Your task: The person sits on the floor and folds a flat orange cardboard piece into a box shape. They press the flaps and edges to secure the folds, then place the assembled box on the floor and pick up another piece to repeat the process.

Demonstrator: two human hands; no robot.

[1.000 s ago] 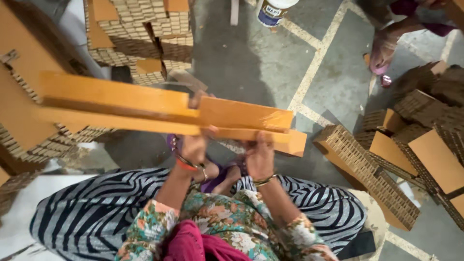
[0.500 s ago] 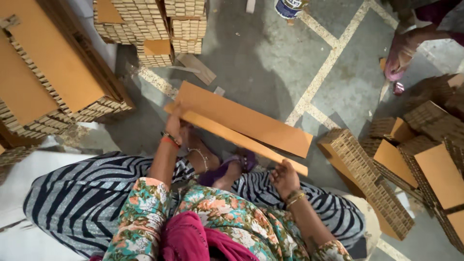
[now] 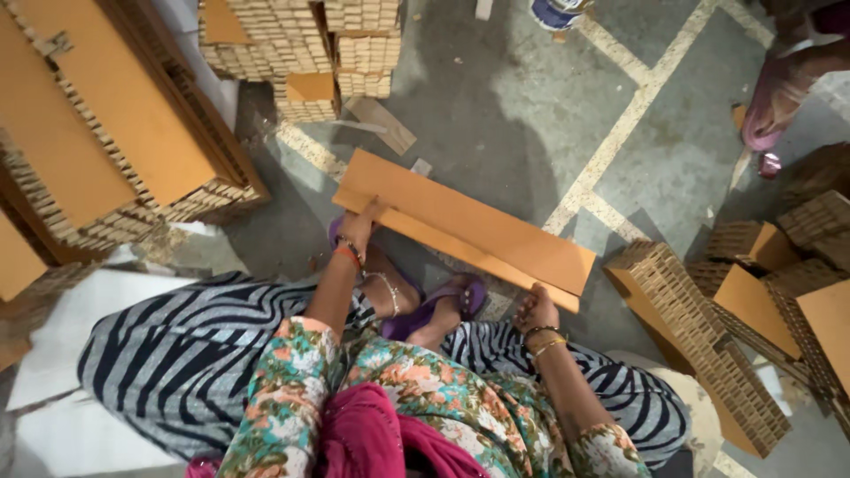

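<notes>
I see long flat orange-brown cardboard sheets (image 3: pixel 469 226), two stacked, lying diagonal on grey concrete floor (image 3: pixel 496 97) just ahead of purple sandals (image 3: pixel 438 305). Left hand (image 3: pixel 359 226) at upper-left end of sheets, fingers curled over near edge, pinching it. Right hand (image 3: pixel 536 310) at lower-right end, fingertips touching bottom edge; I cannot tell whether grip is closed. Honeycomb cardboard block stacks (image 3: pixel 292 44) beyond sheets, more honeycomb blocks (image 3: pixel 699 345) right of right hand. White paint bucket (image 3: pixel 558 11) at top edge.
</notes>
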